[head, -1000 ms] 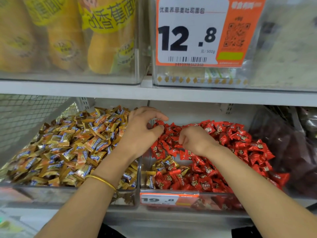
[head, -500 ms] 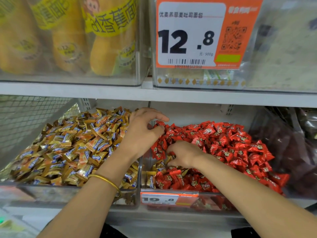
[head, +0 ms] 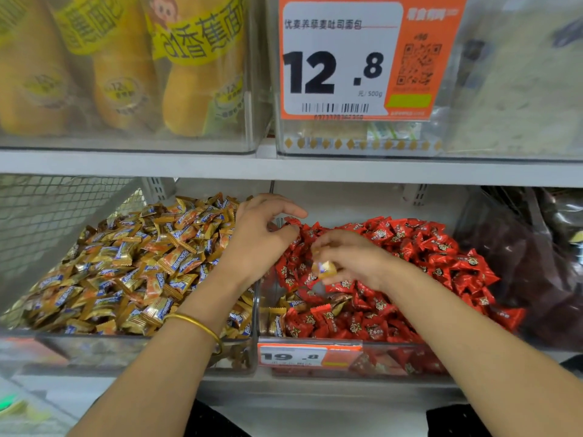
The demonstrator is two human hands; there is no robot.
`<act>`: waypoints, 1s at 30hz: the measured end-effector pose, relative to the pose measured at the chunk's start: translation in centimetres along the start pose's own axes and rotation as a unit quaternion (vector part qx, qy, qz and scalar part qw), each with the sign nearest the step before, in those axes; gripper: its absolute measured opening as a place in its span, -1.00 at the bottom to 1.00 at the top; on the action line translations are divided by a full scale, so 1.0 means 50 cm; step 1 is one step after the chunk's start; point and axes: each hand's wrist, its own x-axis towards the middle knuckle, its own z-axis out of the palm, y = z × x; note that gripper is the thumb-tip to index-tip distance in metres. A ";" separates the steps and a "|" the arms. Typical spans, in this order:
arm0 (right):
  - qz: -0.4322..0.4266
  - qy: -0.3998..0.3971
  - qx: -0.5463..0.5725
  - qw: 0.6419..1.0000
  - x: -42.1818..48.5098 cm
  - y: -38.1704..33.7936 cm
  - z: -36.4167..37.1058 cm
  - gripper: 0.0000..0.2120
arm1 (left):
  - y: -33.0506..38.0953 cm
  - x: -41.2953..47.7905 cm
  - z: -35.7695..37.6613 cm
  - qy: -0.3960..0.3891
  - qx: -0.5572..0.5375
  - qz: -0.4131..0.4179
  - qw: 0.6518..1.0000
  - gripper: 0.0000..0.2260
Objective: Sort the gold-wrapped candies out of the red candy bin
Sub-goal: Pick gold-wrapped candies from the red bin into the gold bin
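- The right hand (head: 353,260) has lifted out of the red candies (head: 426,247), pinching one gold-wrapped candy (head: 325,269) above the red candy bin (head: 410,357), probably to carry it left.
- The left hand (head: 262,238) lies curled at the divider (head: 258,305); what it holds I cannot tell.
- The near tag (head: 293,356) reads "19.8", the upper tag (head: 340,58) "12.8 元/500g".

The right hand (head: 353,257) has lifted out of the red candies (head: 426,247), where its fingers were dug in half a second ago. It now pinches a gold-wrapped candy (head: 325,269) at its fingertips, with the red pile just beneath the hand.
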 end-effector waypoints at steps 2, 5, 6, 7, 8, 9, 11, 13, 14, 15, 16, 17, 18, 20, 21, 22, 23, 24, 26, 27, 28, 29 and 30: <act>0.080 -0.015 0.203 0.976 -0.013 -0.007 -0.017 -0.90 | -0.002 0.000 0.000 -0.005 0.002 -0.002 1.000 -0.76; 0.124 0.002 0.221 0.967 -0.019 -0.005 -0.033 -0.83 | -0.005 0.001 -0.001 -0.011 0.006 -0.004 1.000 -0.75; 0.107 0.009 0.143 0.984 -0.020 -0.002 -0.035 -0.83 | -0.005 0.002 -0.001 -0.011 0.008 -0.004 1.000 -0.76; 0.081 0.007 0.041 0.996 -0.027 -0.003 -0.035 -0.86 | -0.006 0.002 -0.001 -0.012 0.008 -0.004 1.000 -0.77; 0.054 0.002 -0.063 0.997 -0.036 -0.006 -0.034 -0.92 | -0.006 0.002 0.000 -0.014 0.007 -0.004 1.000 -0.77; 0.026 -0.008 -0.155 0.988 -0.041 -0.008 -0.034 -0.92 | -0.008 0.002 0.000 -0.014 0.005 -0.002 1.000 -0.76; -0.014 -0.049 -0.274 0.960 -0.046 -0.007 -0.036 -0.86 | -0.009 0.003 -0.001 -0.014 0.005 0.003 1.000 -0.75; -0.029 -0.107 -0.353 0.929 -0.042 0.002 -0.032 -0.76 | -0.010 0.002 -0.001 -0.014 0.006 0.004 1.000 -0.76; -0.027 -0.132 -0.378 0.916 -0.039 0.009 -0.027 -0.71 | -0.010 0.002 -0.001 -0.014 0.007 0.004 1.000 -0.76; -0.026 -0.146 -0.403 0.903 -0.035 0.016 -0.021 -0.67 | -0.011 0.002 0.000 -0.013 0.007 0.004 1.000 -0.77; -0.033 -0.150 -0.432 0.889 -0.028 0.023 -0.015 -0.65 | -0.011 0.002 0.000 -0.013 0.008 0.005 1.000 -0.76; -0.047 -0.149 -0.460 0.874 -0.023 0.029 -0.010 -0.64 | -0.012 0.002 0.000 -0.013 0.009 0.006 1.000 -0.76; -0.060 -0.143 -0.484 0.861 -0.019 0.033 -0.007 -0.64 | -0.012 0.003 0.000 -0.014 0.010 0.008 1.000 -0.75; -0.070 -0.133 -0.492 0.858 -0.014 0.038 -0.007 -0.69 | -0.012 0.003 -0.001 -0.015 0.011 0.010 1.000 -0.74; -0.072 -0.124 -0.479 0.866 -0.014 0.039 -0.009 -0.74 | -0.011 0.002 -0.001 -0.014 0.010 0.009 1.000 -0.73; -0.074 -0.111 -0.459 0.878 -0.014 0.039 -0.013 -0.78 | -0.009 0.002 -0.002 -0.013 0.011 0.008 1.000 -0.72; -0.079 -0.097 -0.428 0.895 -0.016 0.035 -0.018 -0.80 | -0.009 0.001 -0.002 -0.012 0.013 0.009 1.000 -0.72; -0.082 -0.082 -0.391 0.913 -0.019 0.032 -0.024 -0.81 | -0.007 0.001 -0.001 -0.012 0.015 0.010 1.000 -0.72; -0.075 -0.057 -0.293 0.951 -0.028 0.023 -0.037 -0.81 | -0.007 0.000 -0.002 -0.012 0.017 0.011 1.000 -0.72; -0.057 -0.051 -0.238 0.968 -0.031 0.021 -0.042 -0.82 | -0.007 0.000 -0.002 -0.012 0.017 0.011 1.000 -0.72; -0.035 -0.051 -0.179 0.982 -0.032 0.021 -0.048 -0.82 | -0.007 0.000 -0.003 -0.013 0.018 0.011 1.000 -0.72; -0.017 -0.060 -0.109 0.992 -0.034 0.019 -0.053 -0.83 | -0.007 0.000 -0.003 -0.013 0.019 0.012 1.000 -0.72; -0.003 -0.076 -0.028 0.997 -0.037 0.017 -0.057 -0.86 | -0.006 0.000 -0.003 -0.013 0.019 0.014 1.000 -0.72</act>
